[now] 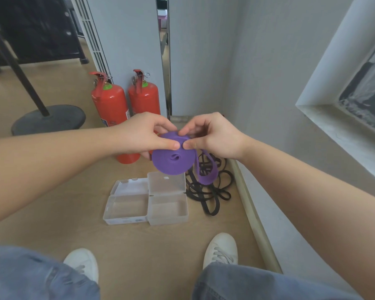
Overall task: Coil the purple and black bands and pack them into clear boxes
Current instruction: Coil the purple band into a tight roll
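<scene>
Coil of purple band (173, 160), wound flat into a disc, held in mid-air above the wooden floor (74, 191) near the frame's centre. The left hand (143, 135) reaches in from 9 o'clock and the right hand (212, 137) from 3 o'clock. Each grip is closed on the coil's upper rim, thumb in front and fingers behind, and the two thumb tips almost meet at 12 o'clock on the disc face. An unwound tail (206, 172) of the same band leaves the coil at its 3 o'clock edge and hangs as a loop toward 5 o'clock; whether it reaches the floor cannot be told.

Two clear boxes lie on the floor at 6 o'clock of the coil, side by side and touching: left box (126, 210) and right box (168, 210). Both are open, with lids laid back toward 12 o'clock. The black bands (212, 189) lie in a loose tangle on the floor at 3 o'clock of the right box, just beside the skirting board (253, 213), partly behind the purple tail.

Two red fire extinguishers (110, 105) stand upright by the wall at 11 o'clock of the coil, partly hidden by the left hand. A round black stand base (48, 119) sits at 9 o'clock. White shoes (220, 250) and blue jeans (247, 282) fill the 6 o'clock edge.
</scene>
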`<action>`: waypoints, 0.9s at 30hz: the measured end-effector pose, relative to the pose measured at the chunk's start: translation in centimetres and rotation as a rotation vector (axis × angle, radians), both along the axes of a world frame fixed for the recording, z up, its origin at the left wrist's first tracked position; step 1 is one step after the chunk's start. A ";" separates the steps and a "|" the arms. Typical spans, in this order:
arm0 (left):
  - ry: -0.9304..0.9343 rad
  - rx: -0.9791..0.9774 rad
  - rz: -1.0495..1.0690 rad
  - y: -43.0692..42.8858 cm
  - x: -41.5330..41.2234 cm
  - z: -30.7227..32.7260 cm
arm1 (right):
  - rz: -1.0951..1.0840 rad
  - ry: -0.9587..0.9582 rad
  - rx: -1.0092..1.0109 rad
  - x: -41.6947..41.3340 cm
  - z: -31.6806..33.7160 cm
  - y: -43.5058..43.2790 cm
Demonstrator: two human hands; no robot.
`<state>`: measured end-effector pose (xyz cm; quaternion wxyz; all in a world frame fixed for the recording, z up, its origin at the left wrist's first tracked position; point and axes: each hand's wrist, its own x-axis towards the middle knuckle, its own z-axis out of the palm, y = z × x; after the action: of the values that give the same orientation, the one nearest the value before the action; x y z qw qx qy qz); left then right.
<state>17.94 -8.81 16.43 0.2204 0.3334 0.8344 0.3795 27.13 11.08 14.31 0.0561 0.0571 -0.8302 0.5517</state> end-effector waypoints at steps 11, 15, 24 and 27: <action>-0.297 0.199 0.117 0.0 0.4 -0.7 | -0.064 -0.050 -0.247 0.0 -0.6 0.8; -0.289 0.132 0.073 -0.2 0.3 -0.8 | -0.071 -0.027 -0.093 -0.1 -0.4 0.4; -0.105 0.087 0.052 0.1 0.6 -0.9 | -0.077 0.018 -0.100 -0.3 -0.7 0.1; -0.226 0.184 0.114 0.6 0.9 -1.3 | -0.066 0.011 -0.266 -0.5 -1.2 1.0</action>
<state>18.80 -8.20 15.14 0.2596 0.2592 0.7836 0.5015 26.67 12.03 13.11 0.0861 0.0248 -0.7507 0.6545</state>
